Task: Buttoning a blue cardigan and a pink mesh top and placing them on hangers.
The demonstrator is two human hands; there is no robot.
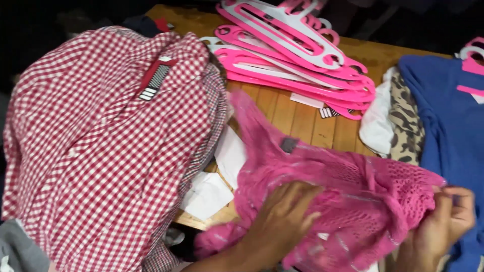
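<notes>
On wooden table (297, 118), left hand (282, 221) flat, right hand (446, 219) pinching pink open-knit garment (348, 186).

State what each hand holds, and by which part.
The right hand grips the pink knit garment at its right-hand edge, bunched in the fingers. The left hand lies flat on the garment's middle, pressing rather than gripping.

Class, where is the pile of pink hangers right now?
The pink hangers lie at the top centre of the head view, on the wooden table, between the checked shirt and the blue garment.
</notes>
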